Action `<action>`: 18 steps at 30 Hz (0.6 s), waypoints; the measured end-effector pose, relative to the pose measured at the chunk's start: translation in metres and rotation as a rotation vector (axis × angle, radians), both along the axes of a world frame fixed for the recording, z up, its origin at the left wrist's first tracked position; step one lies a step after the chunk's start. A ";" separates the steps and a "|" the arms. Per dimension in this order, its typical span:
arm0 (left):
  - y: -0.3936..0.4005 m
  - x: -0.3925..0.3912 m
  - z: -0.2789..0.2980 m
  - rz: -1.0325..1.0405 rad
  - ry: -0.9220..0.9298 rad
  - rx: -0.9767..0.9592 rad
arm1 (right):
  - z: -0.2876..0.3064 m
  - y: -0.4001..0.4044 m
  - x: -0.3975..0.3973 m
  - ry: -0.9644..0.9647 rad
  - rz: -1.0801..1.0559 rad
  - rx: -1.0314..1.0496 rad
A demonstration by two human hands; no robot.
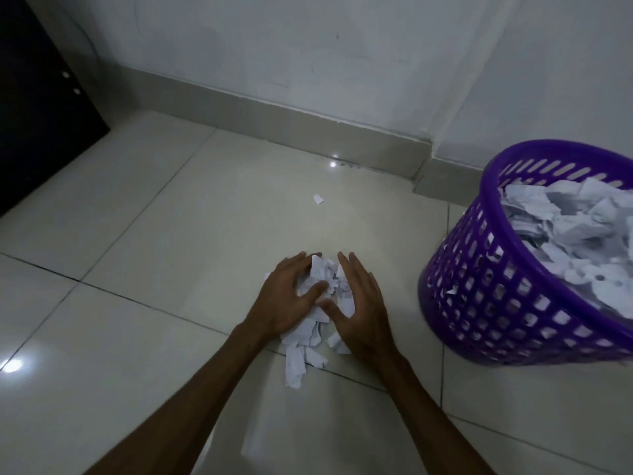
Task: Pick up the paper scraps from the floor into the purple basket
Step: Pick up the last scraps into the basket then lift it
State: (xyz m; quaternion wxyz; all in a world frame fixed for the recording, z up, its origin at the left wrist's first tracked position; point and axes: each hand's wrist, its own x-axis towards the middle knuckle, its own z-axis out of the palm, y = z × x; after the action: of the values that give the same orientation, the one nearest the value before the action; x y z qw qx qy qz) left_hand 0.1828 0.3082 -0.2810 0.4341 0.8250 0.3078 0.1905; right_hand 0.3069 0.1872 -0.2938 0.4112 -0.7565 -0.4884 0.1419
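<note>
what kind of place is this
Probably a room indoors, in a home or office: a glossy tiled floor, a plain white wall with a skirting board, and a purple basket of paper.

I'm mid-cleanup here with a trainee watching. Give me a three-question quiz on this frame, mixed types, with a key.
1. True or false: the purple basket already holds paper scraps.
2. Multiple choice: where do the left hand and right hand sit? A) inside the basket B) on either side of the paper pile on the floor C) against the wall
3. Fill in: one stray scrap lies alone on the tiled floor, ____ the wall than the pile is.

Key: 1 true; 2 B; 3 nearer.
</note>
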 end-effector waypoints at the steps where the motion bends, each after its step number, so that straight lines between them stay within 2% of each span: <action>1: -0.001 -0.003 0.005 0.015 -0.042 -0.055 | 0.000 -0.003 -0.003 -0.011 0.015 -0.017; 4: -0.001 -0.018 0.014 0.067 -0.073 -0.085 | 0.003 -0.010 -0.014 -0.086 0.038 -0.056; 8: 0.007 -0.042 0.011 0.186 0.003 0.040 | 0.010 -0.007 -0.024 -0.205 0.102 -0.094; 14: 0.007 -0.067 0.002 0.101 0.095 0.042 | -0.003 0.009 -0.031 -0.397 0.220 -0.154; 18: 0.002 -0.063 0.005 0.098 0.028 -0.040 | -0.014 0.017 -0.029 -0.438 0.237 -0.094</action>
State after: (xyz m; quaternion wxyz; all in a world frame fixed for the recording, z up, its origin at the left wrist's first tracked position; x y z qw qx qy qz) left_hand 0.1197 0.3105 -0.2761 0.4364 0.8025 0.3575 0.1939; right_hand 0.2780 0.2042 -0.3075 0.2407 -0.7249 -0.6439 0.0445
